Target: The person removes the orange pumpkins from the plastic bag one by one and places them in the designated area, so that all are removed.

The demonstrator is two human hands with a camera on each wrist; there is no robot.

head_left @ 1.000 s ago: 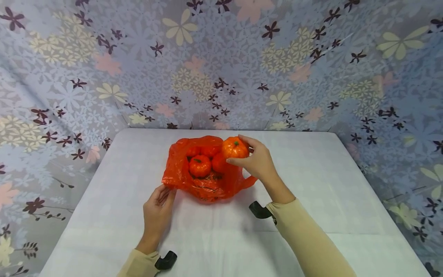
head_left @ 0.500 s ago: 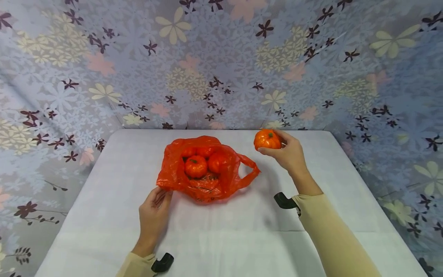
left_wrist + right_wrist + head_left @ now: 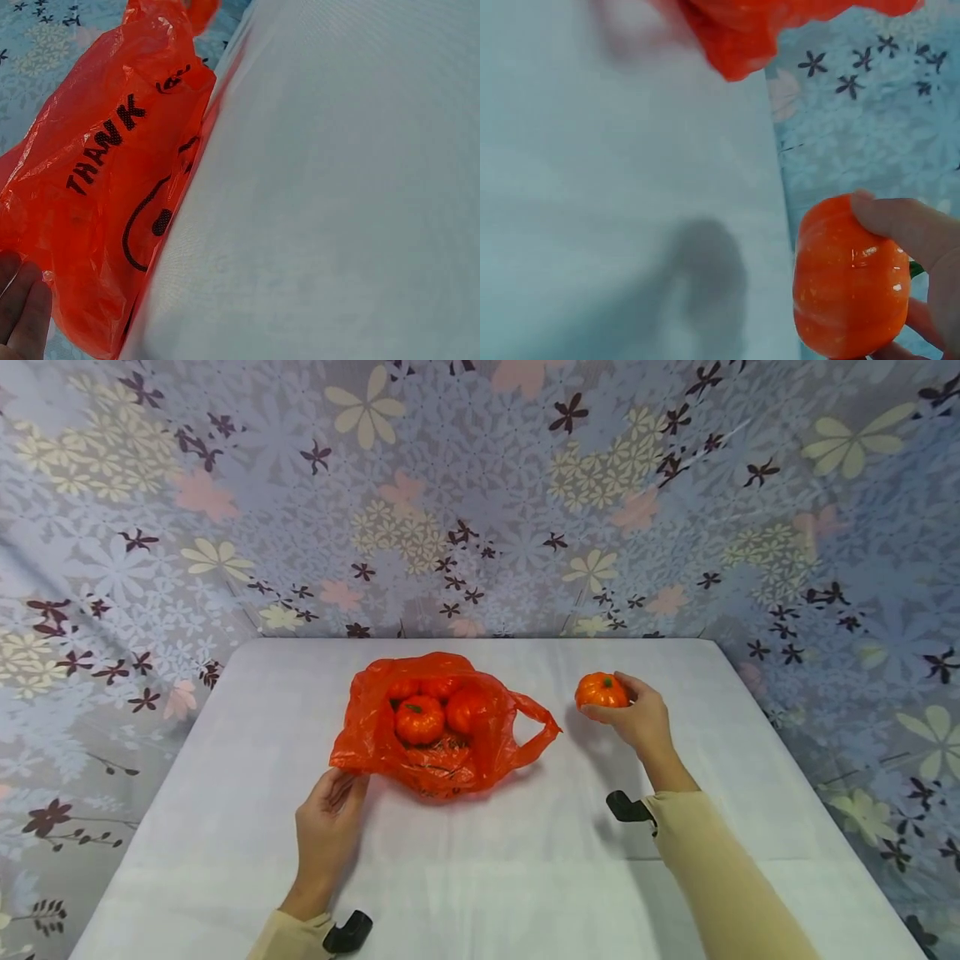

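A red plastic bag [image 3: 367, 718] lies on the white table with its mouth spread, one handle loop sticking out to the right. Several small orange pumpkins [image 3: 420, 720] show inside it, partly covered by the film. My left hand [image 3: 326, 822] grips the bag's near left corner; in the left wrist view its fingers [image 3: 28, 311] lie against the film beside black printed lettering. Right of the bag, my right hand [image 3: 647, 722] holds one glossy orange pumpkin [image 3: 598, 687] with a green stem, thumb on its near side. That pumpkin [image 3: 847, 285] appears slightly above the table, its shadow apart from it.
The white-covered table [image 3: 487, 877] spreads around the bag on all sides. A floral cloth [image 3: 480, 510] hangs behind the table and at both sides. A dark wrist-worn device [image 3: 628, 807] sits at the right cuff, another device [image 3: 348, 933] at the left.
My right hand has carried the pumpkin rightward away from the bag's mouth, then lowered it toward the table. My left hand stays at the bag's corner.
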